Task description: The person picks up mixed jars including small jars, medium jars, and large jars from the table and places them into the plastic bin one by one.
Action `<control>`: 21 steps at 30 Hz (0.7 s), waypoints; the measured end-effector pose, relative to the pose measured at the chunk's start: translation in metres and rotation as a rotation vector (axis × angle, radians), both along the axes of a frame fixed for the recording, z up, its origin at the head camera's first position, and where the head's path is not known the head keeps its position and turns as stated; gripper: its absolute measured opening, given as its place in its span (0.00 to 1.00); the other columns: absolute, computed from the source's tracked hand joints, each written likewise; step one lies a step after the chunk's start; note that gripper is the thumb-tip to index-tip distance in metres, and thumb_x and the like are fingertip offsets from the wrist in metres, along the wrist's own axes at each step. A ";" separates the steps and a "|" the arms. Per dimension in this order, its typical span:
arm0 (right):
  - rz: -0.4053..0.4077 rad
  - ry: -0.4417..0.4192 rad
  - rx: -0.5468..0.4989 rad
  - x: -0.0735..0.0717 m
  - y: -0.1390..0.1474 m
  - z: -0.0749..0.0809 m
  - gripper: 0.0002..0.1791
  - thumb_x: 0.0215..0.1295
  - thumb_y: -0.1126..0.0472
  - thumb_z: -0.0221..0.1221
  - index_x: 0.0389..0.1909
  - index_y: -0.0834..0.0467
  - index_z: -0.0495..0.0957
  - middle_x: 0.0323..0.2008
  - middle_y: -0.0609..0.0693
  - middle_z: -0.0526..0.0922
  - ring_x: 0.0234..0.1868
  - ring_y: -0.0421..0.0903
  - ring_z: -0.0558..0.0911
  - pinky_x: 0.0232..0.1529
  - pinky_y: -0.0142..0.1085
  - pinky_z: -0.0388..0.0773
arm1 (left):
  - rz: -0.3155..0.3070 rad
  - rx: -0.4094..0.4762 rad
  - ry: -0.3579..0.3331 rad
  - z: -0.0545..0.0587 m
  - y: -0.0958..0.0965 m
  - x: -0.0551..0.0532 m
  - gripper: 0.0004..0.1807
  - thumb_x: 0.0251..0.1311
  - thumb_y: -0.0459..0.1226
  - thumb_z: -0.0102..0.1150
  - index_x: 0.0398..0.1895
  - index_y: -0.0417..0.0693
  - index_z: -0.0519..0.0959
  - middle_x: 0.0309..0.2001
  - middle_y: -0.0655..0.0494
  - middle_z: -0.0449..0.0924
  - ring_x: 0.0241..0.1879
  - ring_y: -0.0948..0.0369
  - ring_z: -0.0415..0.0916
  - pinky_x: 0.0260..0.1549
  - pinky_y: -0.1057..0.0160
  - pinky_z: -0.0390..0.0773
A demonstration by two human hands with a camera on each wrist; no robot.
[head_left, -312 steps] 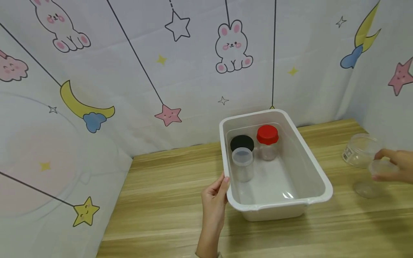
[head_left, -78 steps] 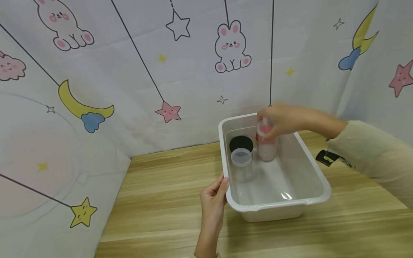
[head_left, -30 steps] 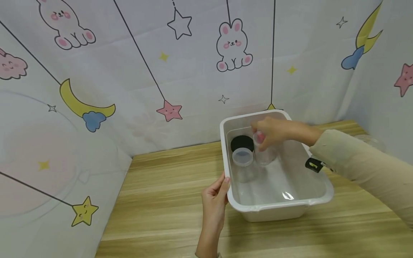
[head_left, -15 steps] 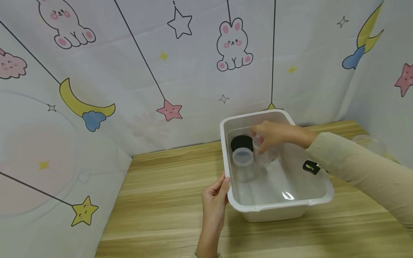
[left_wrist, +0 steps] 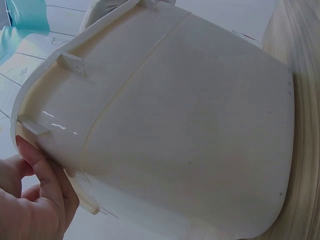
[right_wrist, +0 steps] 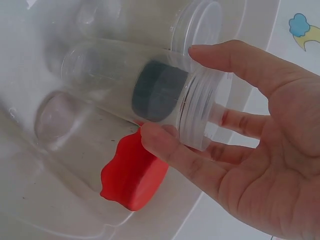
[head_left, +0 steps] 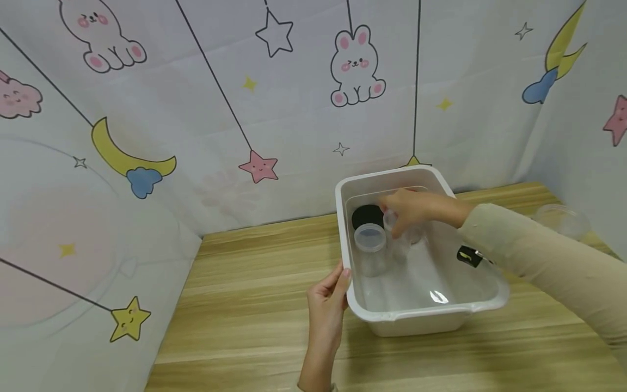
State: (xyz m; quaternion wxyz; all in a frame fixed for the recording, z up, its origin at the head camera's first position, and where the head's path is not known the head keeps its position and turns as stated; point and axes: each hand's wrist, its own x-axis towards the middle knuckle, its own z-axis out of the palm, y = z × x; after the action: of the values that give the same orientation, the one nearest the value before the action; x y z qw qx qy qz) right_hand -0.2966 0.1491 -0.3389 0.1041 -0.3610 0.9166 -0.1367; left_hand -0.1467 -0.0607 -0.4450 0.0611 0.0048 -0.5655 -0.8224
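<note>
A white plastic bin (head_left: 421, 316) stands on the table; my left hand (head_left: 327, 305) grips its left rim, thumb on top. In the left wrist view my left fingers (left_wrist: 47, 172) curl under that rim, against the outer wall. Inside the bin my right hand (head_left: 409, 209) holds a clear plastic jar (right_wrist: 117, 82) by its threaded mouth, thumb and fingers on opposite sides. Touching or nearly touching it is a clear jar with a translucent top (head_left: 370, 239). A black lid (head_left: 364, 216) lies behind. A red-lidded jar (right_wrist: 135, 170) is mostly hidden by my hand in the head view.
A clear round tub (head_left: 562, 220) stands on the wooden table (head_left: 235, 305) at the right, partly behind my right sleeve (head_left: 529, 245). A printed white curtain (head_left: 294, 109) hangs behind the bin. A black strap piece (head_left: 469, 256) is at my right wrist.
Ten seconds ago my right hand was at the table's right side with clear containers. It has carried a clear jar into the bin, then lowered it leftward beside the translucent-topped jar. My left hand stays put.
</note>
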 end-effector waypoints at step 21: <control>-0.038 -0.013 0.083 -0.001 -0.003 -0.015 0.21 0.43 0.64 0.76 0.36 0.58 0.74 0.28 0.49 0.77 0.32 0.48 0.74 0.32 0.39 0.75 | -0.006 -0.009 0.011 0.001 -0.001 0.001 0.19 0.69 0.30 0.58 0.59 0.27 0.74 0.58 0.34 0.76 0.48 0.55 0.81 0.41 0.64 0.84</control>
State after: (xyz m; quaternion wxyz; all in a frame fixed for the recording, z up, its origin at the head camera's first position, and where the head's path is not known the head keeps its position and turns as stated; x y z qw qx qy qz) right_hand -0.2975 0.1456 -0.3539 0.1224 -0.3382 0.9274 -0.1027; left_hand -0.1459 -0.0615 -0.4438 0.0616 -0.0017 -0.5688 -0.8202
